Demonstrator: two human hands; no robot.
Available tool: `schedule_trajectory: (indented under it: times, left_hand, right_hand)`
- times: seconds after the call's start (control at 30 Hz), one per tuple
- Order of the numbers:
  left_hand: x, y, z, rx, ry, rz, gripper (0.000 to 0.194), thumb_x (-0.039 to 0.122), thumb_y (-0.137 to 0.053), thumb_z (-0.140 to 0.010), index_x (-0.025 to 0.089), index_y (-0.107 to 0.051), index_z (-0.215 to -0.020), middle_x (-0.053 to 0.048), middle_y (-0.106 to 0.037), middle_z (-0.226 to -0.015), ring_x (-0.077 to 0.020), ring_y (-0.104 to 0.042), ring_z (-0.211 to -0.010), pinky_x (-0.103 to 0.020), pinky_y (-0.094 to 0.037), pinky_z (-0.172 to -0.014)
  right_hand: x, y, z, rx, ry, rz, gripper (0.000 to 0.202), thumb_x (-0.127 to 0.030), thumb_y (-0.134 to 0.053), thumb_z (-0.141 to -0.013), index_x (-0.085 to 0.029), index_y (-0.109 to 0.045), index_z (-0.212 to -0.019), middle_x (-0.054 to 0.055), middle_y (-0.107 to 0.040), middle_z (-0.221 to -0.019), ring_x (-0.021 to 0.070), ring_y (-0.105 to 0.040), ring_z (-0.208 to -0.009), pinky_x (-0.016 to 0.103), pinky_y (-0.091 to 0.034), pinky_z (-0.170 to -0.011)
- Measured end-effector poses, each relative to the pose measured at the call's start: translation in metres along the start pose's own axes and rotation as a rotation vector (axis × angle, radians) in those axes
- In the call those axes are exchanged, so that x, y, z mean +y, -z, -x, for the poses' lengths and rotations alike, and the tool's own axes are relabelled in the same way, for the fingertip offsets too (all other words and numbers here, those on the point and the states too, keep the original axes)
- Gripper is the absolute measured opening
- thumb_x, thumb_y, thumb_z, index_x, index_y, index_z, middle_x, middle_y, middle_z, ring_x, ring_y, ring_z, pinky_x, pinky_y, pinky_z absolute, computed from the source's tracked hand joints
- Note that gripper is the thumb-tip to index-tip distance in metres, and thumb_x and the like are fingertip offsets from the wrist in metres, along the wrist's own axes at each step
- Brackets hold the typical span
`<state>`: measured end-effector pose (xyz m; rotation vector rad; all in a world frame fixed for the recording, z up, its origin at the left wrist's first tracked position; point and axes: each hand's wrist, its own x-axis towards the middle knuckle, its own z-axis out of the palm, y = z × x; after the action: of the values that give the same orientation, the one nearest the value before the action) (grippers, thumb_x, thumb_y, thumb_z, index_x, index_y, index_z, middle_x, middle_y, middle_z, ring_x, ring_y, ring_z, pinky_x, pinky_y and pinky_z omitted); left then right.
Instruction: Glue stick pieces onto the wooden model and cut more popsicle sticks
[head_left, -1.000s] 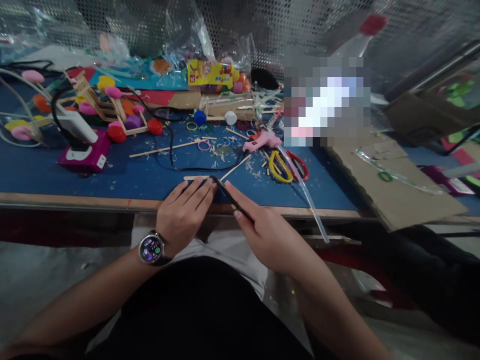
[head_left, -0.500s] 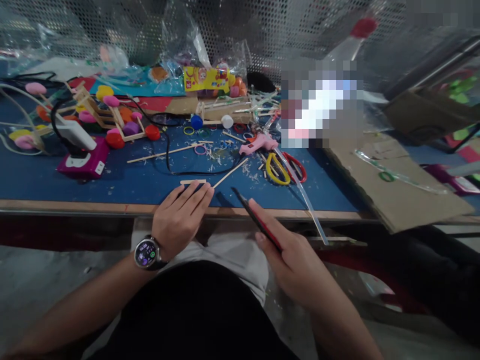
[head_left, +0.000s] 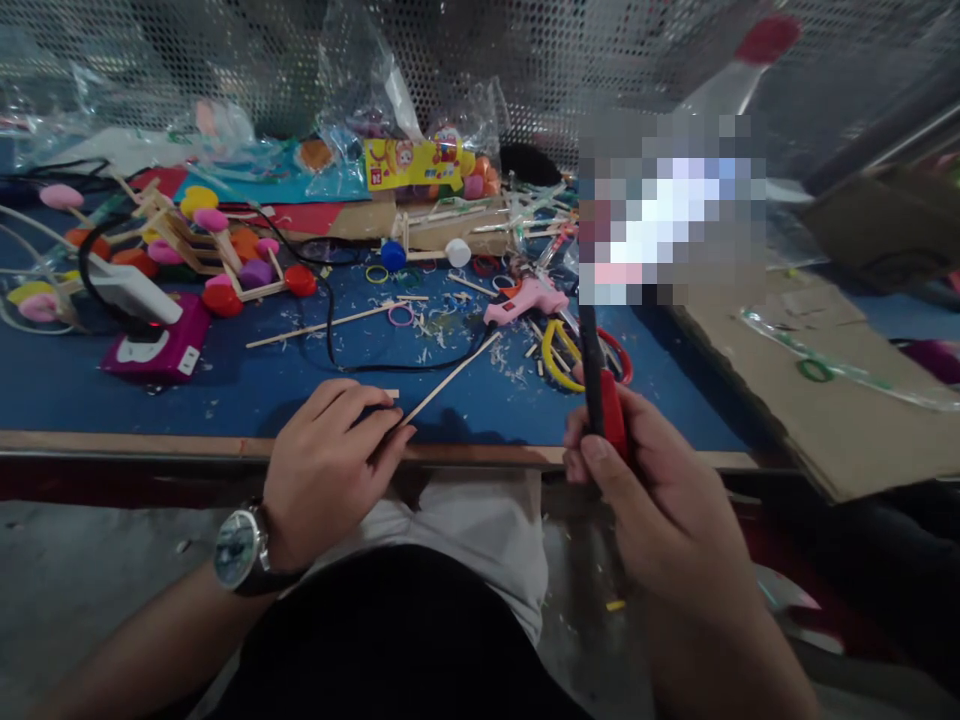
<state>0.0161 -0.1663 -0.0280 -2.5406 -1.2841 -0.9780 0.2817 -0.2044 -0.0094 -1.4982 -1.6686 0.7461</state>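
Observation:
My left hand (head_left: 337,460), with a watch on its wrist, is at the table's front edge, its fingers curled at the lower end of a thin wooden stick (head_left: 454,377). The stick slants up to the right on the blue mat. A short wooden piece (head_left: 391,394) shows just past its fingertips. My right hand (head_left: 652,470) is wrapped round a black and red cutter (head_left: 613,410), held upright above the table's edge. Behind the cutter lie scissors (head_left: 559,358) with yellow and red handles.
A pink glue gun (head_left: 529,300) lies mid-table with its black cable. At left are a purple power socket (head_left: 161,340) and a stick model with colourful pieces (head_left: 255,272). Cardboard (head_left: 847,430) covers the right. Another stick (head_left: 322,326) and shavings lie on the mat.
My right hand has moved right and up, turning the cutter from slanted to upright. The fingers of my left hand have gone from lying flat to curled at the stick's end.

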Motion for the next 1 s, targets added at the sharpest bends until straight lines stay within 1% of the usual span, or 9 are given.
schedule_trajectory:
  times: [0.1,0.23,0.3,0.43,0.53,0.63,0.77,0.87,1.0]
  left_hand:
    - [-0.003,0.001,-0.004,-0.035,-0.018,0.024,0.009,0.012,-0.067,-0.091,0.014,-0.073,-0.086,-0.008,-0.073,-0.091,-0.0225,-0.064,-0.091,-0.037,-0.058,-0.083]
    - [-0.007,0.003,-0.006,-0.100,-0.033,-0.003,0.013,0.012,-0.061,-0.095,0.012,-0.070,-0.086,-0.008,-0.071,-0.089,-0.0222,-0.063,-0.088,-0.038,-0.056,-0.081]
    - [-0.009,0.003,-0.005,-0.120,-0.010,-0.008,0.014,0.012,-0.058,-0.097,0.012,-0.069,-0.088,-0.009,-0.070,-0.090,-0.0231,-0.062,-0.088,-0.040,-0.055,-0.081]
    - [-0.010,0.004,0.001,-0.123,0.031,0.009,0.016,0.011,-0.055,-0.098,0.012,-0.067,-0.087,-0.010,-0.070,-0.091,-0.0246,-0.062,-0.091,-0.042,-0.054,-0.083]
    - [-0.011,0.004,0.004,-0.121,0.023,0.017,0.012,0.012,-0.057,-0.098,0.012,-0.066,-0.090,-0.010,-0.070,-0.094,-0.0251,-0.061,-0.094,-0.043,-0.054,-0.085]
    - [-0.012,0.004,0.004,-0.129,-0.011,0.020,0.007,0.016,-0.061,-0.097,0.013,-0.066,-0.094,-0.009,-0.071,-0.097,-0.0256,-0.061,-0.095,-0.045,-0.055,-0.086]
    - [-0.012,0.003,0.003,-0.126,-0.046,0.037,0.006,0.014,-0.060,-0.097,0.014,-0.065,-0.094,-0.008,-0.071,-0.097,-0.0251,-0.061,-0.094,-0.044,-0.055,-0.085]
    - [-0.012,0.000,0.003,-0.126,-0.021,0.044,0.007,0.012,-0.058,-0.098,0.013,-0.064,-0.093,-0.008,-0.070,-0.096,-0.0248,-0.062,-0.094,-0.044,-0.054,-0.087]
    - [-0.012,0.003,-0.001,-0.117,-0.026,0.080,0.009,0.011,-0.055,-0.098,0.014,-0.061,-0.092,-0.008,-0.070,-0.093,-0.0237,-0.061,-0.093,-0.041,-0.053,-0.085]
  right_hand:
    - [-0.005,-0.003,-0.016,0.049,-0.061,-0.248,0.027,-0.029,-0.054,-0.095,-0.028,-0.057,-0.122,0.002,-0.060,-0.094,0.0168,-0.058,-0.074,0.030,-0.052,-0.065]
    - [-0.004,-0.014,-0.034,-0.010,-0.084,-0.442,0.018,-0.025,-0.054,-0.092,-0.028,-0.054,-0.110,0.000,-0.056,-0.091,0.0136,-0.051,-0.065,0.026,-0.045,-0.052]
    - [-0.005,-0.020,-0.040,-0.025,-0.080,-0.387,0.012,-0.028,-0.054,-0.092,-0.027,-0.053,-0.104,0.000,-0.057,-0.091,0.0127,-0.050,-0.062,0.026,-0.043,-0.050]
    - [-0.008,-0.031,-0.047,-0.034,0.006,-0.057,0.011,-0.029,-0.061,-0.089,-0.025,-0.056,-0.098,0.004,-0.069,-0.097,0.0168,-0.061,-0.072,0.032,-0.052,-0.068]
    - [-0.010,-0.038,-0.050,-0.084,0.006,0.079,0.014,-0.027,-0.062,-0.087,-0.025,-0.058,-0.100,0.006,-0.076,-0.102,0.0199,-0.066,-0.071,0.035,-0.054,-0.071]
    - [-0.013,-0.044,-0.052,-0.120,-0.005,0.143,0.019,-0.022,-0.062,-0.084,-0.025,-0.056,-0.102,0.006,-0.078,-0.102,0.0232,-0.070,-0.074,0.036,-0.054,-0.071]
    - [-0.016,-0.048,-0.053,-0.155,0.016,0.228,0.017,-0.018,-0.060,-0.083,-0.025,-0.057,-0.098,0.006,-0.078,-0.096,0.0272,-0.074,-0.083,0.036,-0.052,-0.071]
    - [-0.017,-0.048,-0.053,-0.153,0.020,0.266,0.013,-0.019,-0.059,-0.085,-0.024,-0.057,-0.096,0.006,-0.077,-0.089,0.0269,-0.073,-0.080,0.034,-0.049,-0.070]
    - [-0.019,-0.046,-0.054,-0.182,0.023,0.262,0.008,-0.020,-0.056,-0.088,-0.024,-0.055,-0.095,0.005,-0.075,-0.088,0.0252,-0.071,-0.077,0.033,-0.047,-0.069]
